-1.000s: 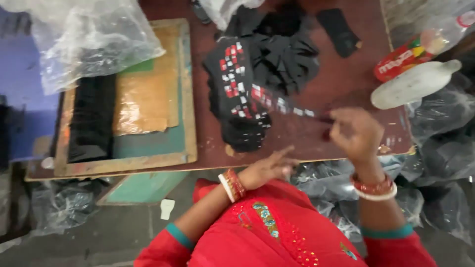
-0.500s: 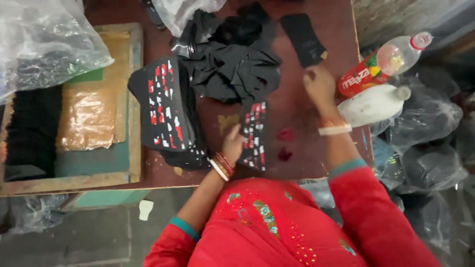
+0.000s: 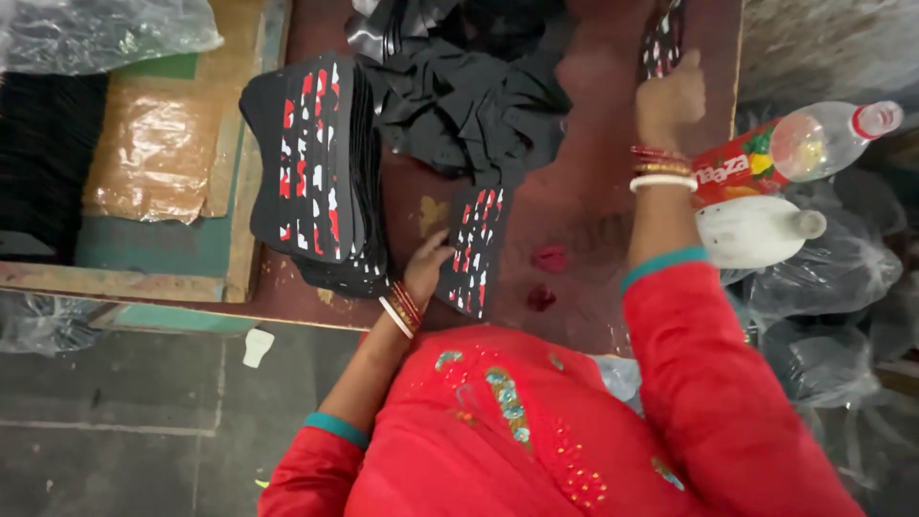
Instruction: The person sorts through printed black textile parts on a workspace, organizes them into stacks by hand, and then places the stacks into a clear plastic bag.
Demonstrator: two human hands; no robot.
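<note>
My left hand (image 3: 427,267) rests flat on the lower end of a black strip printed with red and white marks (image 3: 478,247), which lies on the dark red table (image 3: 584,206). My right hand (image 3: 670,96) reaches to the far side and grips another printed black strip (image 3: 662,38) near the table's right edge. A tall stack of printed black pieces (image 3: 316,168) stands just left of my left hand. A loose heap of plain black pieces (image 3: 469,105) lies behind the strip.
A wooden-framed tray (image 3: 172,172) with a brown sheet and black material sits at left. Clear plastic bags (image 3: 96,33) lie at top left. A plastic bottle with a red label (image 3: 795,148) and a white bottle (image 3: 756,230) lie at right over dark bags.
My right hand has reached farther across the table and closed on a printed strip. My left hand stays on the near strip. The camera has moved closer.
</note>
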